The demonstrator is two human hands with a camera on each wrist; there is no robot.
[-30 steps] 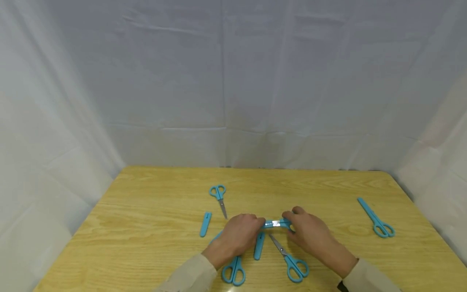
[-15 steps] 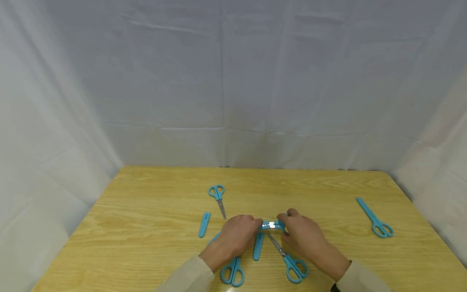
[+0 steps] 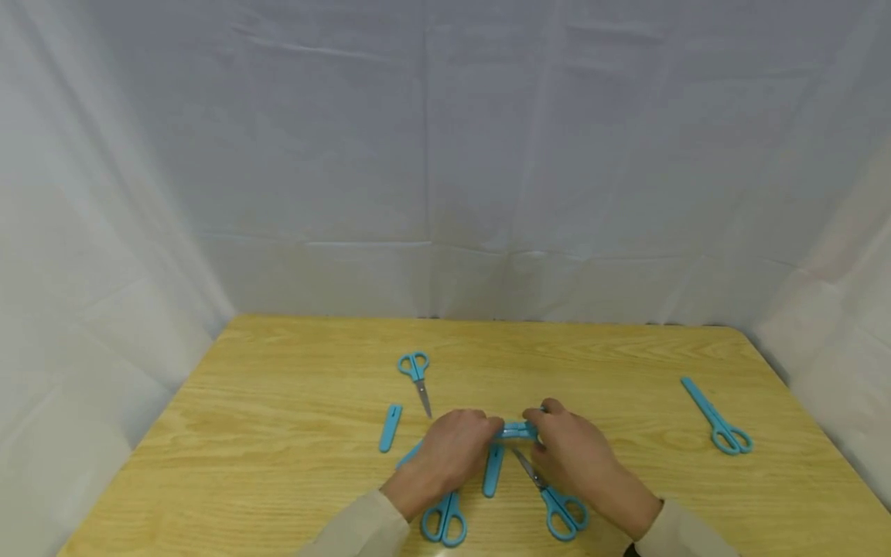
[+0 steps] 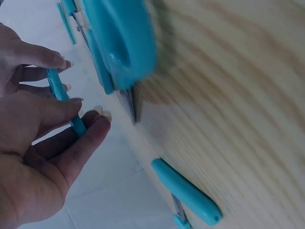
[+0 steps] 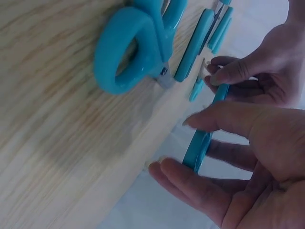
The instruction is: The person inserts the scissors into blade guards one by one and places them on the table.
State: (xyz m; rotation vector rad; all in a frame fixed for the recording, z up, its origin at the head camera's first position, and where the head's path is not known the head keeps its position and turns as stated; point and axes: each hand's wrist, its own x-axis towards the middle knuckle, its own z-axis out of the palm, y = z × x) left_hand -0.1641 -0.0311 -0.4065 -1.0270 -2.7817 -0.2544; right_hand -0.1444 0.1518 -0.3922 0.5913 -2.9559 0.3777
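In the head view my left hand [image 3: 455,452] and right hand [image 3: 574,449] hold a light-blue pair of scissors [image 3: 518,430] crosswise, above the table. My left fingers pinch its sheath end [image 4: 77,125]; the thumb and fingers of my right hand grip the handle end [image 5: 196,150]. Most of both ends is covered by the hands. Below them lie a loose sheath [image 3: 493,468] and bare-bladed scissors [image 3: 560,507]. Another pair of scissors [image 3: 444,518] is partly under my left wrist, with a blue piece [image 3: 409,452] showing beside that hand.
Farther back on the wooden table [image 3: 299,402] are scissors with exposed blades [image 3: 418,375] and a separate sheath [image 3: 390,428]. At the right lies a sheathed pair of scissors [image 3: 717,418]. Pale curtains [image 3: 431,155] surround the back and sides.
My right hand has shifted left toward the left hand, and less of the held scissors shows between them. The bright glint on it has faded. Things on the table stay put.
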